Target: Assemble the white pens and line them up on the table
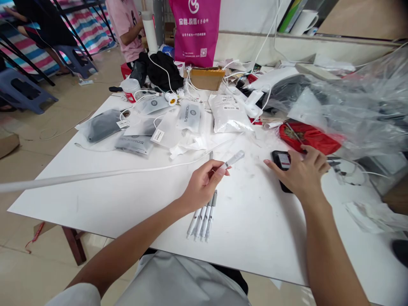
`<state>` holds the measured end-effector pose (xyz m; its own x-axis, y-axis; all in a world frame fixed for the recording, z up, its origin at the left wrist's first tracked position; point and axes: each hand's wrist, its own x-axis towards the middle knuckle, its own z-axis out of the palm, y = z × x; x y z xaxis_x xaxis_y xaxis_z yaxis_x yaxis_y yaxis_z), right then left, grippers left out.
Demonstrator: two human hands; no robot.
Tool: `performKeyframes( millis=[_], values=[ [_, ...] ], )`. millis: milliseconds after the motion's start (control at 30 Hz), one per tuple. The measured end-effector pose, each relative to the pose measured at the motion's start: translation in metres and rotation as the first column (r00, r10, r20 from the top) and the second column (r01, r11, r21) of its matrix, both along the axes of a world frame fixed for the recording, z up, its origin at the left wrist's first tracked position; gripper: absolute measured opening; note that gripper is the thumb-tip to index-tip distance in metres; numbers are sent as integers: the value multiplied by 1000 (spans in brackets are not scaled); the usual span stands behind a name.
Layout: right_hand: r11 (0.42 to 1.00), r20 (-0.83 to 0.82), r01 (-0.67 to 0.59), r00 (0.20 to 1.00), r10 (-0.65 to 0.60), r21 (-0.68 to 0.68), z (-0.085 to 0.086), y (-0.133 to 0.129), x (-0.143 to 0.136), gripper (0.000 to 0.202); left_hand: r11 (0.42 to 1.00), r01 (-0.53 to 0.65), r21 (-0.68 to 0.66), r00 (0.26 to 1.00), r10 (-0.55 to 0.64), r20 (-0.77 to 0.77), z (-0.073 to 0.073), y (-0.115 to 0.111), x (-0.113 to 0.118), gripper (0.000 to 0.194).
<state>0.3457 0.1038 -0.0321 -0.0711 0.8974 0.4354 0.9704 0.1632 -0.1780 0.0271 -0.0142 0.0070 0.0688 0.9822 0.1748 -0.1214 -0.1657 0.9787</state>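
Observation:
My left hand is closed around a white-and-grey pen whose outer end seems wrapped in clear plastic. Below that hand, several white pens with grey ends lie side by side on the white table, partly covered by the hand. Another grey pen end shows just behind my fingers. My right hand is spread, palm down, over the right side of a black phone with a lit screen. Whether its fingers touch the phone I cannot tell.
Grey packaged pouches and a white plastic packet crowd the table's far side. A white cable crosses the left. Beyond the phone lie a red bag and clear plastic sheeting. A person in pink is at the back.

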Motion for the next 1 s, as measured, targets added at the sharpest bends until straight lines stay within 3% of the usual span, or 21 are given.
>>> performKeyframes(
  millis=[233,567,767,1000],
  values=[
    [992,76,47,996,-38,-120,-6,2,3,71,999,44,-26,999,-44,20,0,0,-1,29],
    [979,79,102,993,-90,-174,-14,10,24,82,992,129,-9,991,-129,35,0,-3,4,23],
    [990,-1,28,1000,-28,-136,-18,13,30,84,987,154,-44,988,-154,3,2,-3,4,27],
    [998,-18,-23,1000,21,-62,-19,14,33,71,984,164,-66,986,-163,26,0,-2,4,25]
  ],
)
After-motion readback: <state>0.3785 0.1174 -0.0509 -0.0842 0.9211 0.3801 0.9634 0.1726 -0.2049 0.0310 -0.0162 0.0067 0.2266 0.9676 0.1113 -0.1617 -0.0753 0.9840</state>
